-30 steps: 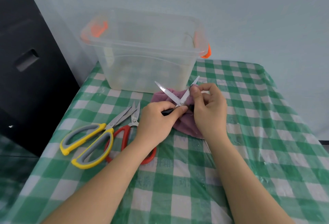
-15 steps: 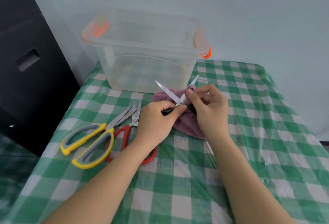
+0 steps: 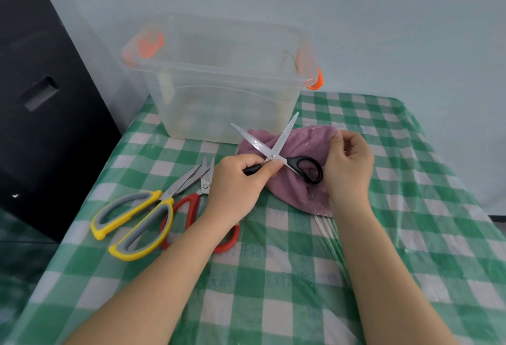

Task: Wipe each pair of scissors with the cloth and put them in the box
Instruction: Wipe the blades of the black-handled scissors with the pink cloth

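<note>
Steel-bladed black-handled scissors, splayed open over the purple cloth just before the box, are gripped at one handle by the left hand; rigid, light, sharp-tipped, best held by handles; cloth edge pinched by the right hand.

Both bare forearms reach in from below. Left hand is curled round a black-handled pair of steel scissors, right hand pinching the crumpled purple cloth.

Soft, even daylight; faint shadows, wide-angle bending at edges.
</note>
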